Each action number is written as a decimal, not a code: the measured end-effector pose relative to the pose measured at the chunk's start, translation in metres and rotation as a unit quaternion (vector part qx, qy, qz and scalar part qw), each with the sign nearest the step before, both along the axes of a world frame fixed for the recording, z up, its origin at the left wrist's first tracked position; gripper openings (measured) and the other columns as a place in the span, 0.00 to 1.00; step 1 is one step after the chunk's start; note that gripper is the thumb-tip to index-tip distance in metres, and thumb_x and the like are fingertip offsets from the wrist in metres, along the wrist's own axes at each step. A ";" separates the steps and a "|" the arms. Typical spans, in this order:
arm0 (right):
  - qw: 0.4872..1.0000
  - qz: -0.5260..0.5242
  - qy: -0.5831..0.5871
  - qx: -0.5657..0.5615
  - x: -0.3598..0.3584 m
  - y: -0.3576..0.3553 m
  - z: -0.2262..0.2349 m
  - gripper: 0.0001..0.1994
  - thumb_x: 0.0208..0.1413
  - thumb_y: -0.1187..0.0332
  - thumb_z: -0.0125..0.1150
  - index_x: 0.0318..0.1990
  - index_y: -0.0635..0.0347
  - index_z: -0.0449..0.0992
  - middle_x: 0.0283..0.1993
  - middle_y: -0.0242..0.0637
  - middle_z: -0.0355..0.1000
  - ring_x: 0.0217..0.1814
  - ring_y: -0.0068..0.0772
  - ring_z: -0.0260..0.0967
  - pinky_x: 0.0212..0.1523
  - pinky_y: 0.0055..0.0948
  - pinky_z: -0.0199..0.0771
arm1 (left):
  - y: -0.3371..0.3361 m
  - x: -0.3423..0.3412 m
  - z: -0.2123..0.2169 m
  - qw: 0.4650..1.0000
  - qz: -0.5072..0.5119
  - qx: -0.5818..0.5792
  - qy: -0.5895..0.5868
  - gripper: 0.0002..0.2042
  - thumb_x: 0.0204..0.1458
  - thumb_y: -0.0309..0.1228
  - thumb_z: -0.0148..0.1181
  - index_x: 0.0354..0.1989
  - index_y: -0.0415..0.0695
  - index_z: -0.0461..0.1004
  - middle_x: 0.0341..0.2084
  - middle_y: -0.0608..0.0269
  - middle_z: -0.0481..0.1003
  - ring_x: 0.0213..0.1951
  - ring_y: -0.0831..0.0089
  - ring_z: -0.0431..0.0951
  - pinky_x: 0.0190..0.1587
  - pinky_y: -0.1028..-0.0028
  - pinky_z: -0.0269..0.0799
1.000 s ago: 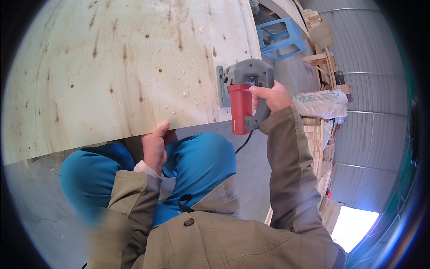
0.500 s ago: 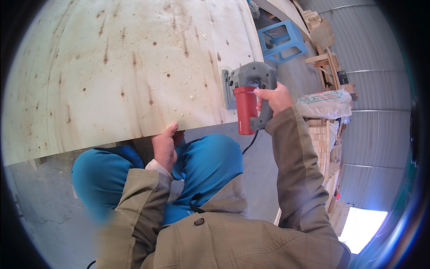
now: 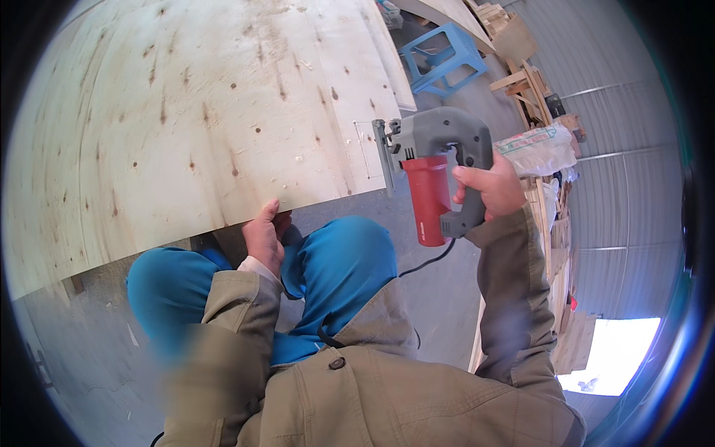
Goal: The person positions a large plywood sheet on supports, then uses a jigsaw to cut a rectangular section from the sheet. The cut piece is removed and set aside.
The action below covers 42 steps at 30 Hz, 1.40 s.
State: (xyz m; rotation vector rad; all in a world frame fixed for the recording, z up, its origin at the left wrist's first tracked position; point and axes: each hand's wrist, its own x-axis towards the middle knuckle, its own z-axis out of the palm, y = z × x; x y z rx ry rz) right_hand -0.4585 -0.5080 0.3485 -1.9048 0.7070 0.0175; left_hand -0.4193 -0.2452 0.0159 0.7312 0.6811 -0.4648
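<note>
A jigsaw (image 3: 430, 182), plywood sheet (image 3: 201, 119) and stacked timber (image 3: 559, 235) mark a woodworking workshop.

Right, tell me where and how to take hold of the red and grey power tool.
Take the power tool by its grey loop handle, probably best from the right: the gap between handle and red body leaves room to wrap around, and the flat base plate sits at the opposite end, by the wooden board. The right hand grips there.

Open room over plywood sheet (image 3: 201, 97), blue-clad knees (image 3: 350, 257) crowding its near side
</note>
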 end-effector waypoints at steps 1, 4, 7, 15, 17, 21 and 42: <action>1.000 0.001 -0.004 -0.007 -0.010 0.001 0.009 0.14 0.52 0.75 0.69 0.44 0.66 0.73 0.29 0.36 0.72 0.25 0.28 0.71 0.26 0.31 0.75 | -0.001 0.001 -0.001 1.000 0.000 0.001 -0.005 0.12 0.60 0.34 0.66 0.50 0.46 0.78 0.38 0.62 0.83 0.41 0.66 0.83 0.45 0.65 0.76; 0.999 0.003 -0.031 -0.023 -0.045 0.003 0.033 0.15 0.52 0.72 0.69 0.45 0.65 0.73 0.29 0.35 0.72 0.27 0.26 0.71 0.27 0.29 0.75 | -0.007 -0.001 -0.002 0.999 -0.016 -0.035 0.001 0.13 0.61 0.37 0.67 0.50 0.47 0.78 0.39 0.61 0.82 0.42 0.66 0.82 0.48 0.65 0.75; 0.999 -0.006 -0.040 -0.036 -0.080 0.001 0.050 0.16 0.51 0.72 0.70 0.46 0.64 0.74 0.30 0.34 0.73 0.27 0.25 0.71 0.27 0.28 0.74 | -0.020 0.001 -0.005 0.995 -0.032 -0.095 -0.002 0.12 0.62 0.36 0.66 0.51 0.48 0.77 0.39 0.63 0.82 0.40 0.65 0.82 0.48 0.63 0.76; 0.996 -0.013 -0.068 -0.051 -0.147 -0.010 0.058 0.22 0.48 0.74 0.70 0.53 0.67 0.75 0.32 0.31 0.73 0.29 0.24 0.71 0.31 0.27 0.73 | -0.021 0.008 -0.009 0.998 -0.015 -0.064 -0.019 0.13 0.65 0.40 0.62 0.52 0.47 0.77 0.44 0.63 0.81 0.42 0.67 0.81 0.46 0.66 0.76; 0.996 -0.019 -0.071 -0.054 -0.159 -0.018 0.059 0.24 0.48 0.75 0.71 0.55 0.67 0.75 0.32 0.31 0.73 0.29 0.24 0.71 0.32 0.27 0.72 | -0.021 0.006 -0.007 0.997 -0.018 -0.065 -0.023 0.14 0.66 0.41 0.61 0.52 0.47 0.77 0.43 0.64 0.81 0.41 0.68 0.80 0.45 0.67 0.75; 0.995 -0.005 -0.066 -0.078 -0.164 -0.046 0.056 0.24 0.48 0.75 0.70 0.55 0.67 0.75 0.33 0.30 0.73 0.30 0.23 0.70 0.32 0.27 0.72 | -0.016 0.008 0.000 0.999 -0.019 -0.040 -0.005 0.16 0.67 0.44 0.60 0.53 0.47 0.76 0.43 0.63 0.80 0.40 0.69 0.79 0.44 0.70 0.75; 0.954 0.260 0.010 -0.150 0.009 -0.164 -0.028 0.27 0.45 0.77 0.72 0.57 0.65 0.75 0.45 0.30 0.78 0.46 0.21 0.70 0.53 0.27 0.72 | 0.004 0.004 0.019 0.995 -0.007 0.085 0.045 0.15 0.63 0.46 0.63 0.48 0.50 0.78 0.37 0.68 0.81 0.36 0.72 0.80 0.38 0.71 0.76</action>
